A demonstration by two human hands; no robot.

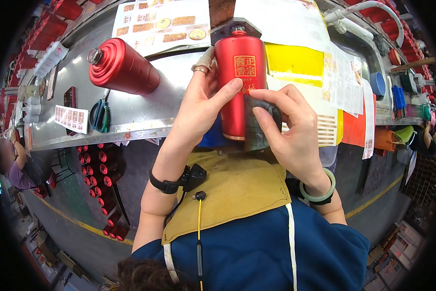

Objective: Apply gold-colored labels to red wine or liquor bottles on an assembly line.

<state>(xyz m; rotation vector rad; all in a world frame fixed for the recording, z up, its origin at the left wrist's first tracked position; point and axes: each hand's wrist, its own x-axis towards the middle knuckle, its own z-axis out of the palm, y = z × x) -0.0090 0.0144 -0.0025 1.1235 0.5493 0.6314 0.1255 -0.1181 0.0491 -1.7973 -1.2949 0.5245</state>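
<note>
A red bottle (pixel 227 51) with a clear stopper and a square gold emblem lies in front of me, its stopper pointing away. My left hand (pixel 203 92) is wrapped round its left side, the thumb on the bottle's face. Cloth-like tape covers one of this hand's fingertips, and there is a ring on a finger. With its index fingertip, my right hand (pixel 293 123) touches small gold lettering below the emblem; its thumb is apart, and nothing shows between the two. Beneath the bottle's lower right side is a dark block (pixel 258 137).
A second red bottle (pixel 130 68) lies at left on the metal bench (pixel 167 104). Nearby are scissors (pixel 100 115) and a small label card (pixel 71 119). Sticker sheets (pixel 162 19) lie at the back, a yellow sheet (pixel 295 63) at right. Several red bottles (pixel 103 169) stand below the bench.
</note>
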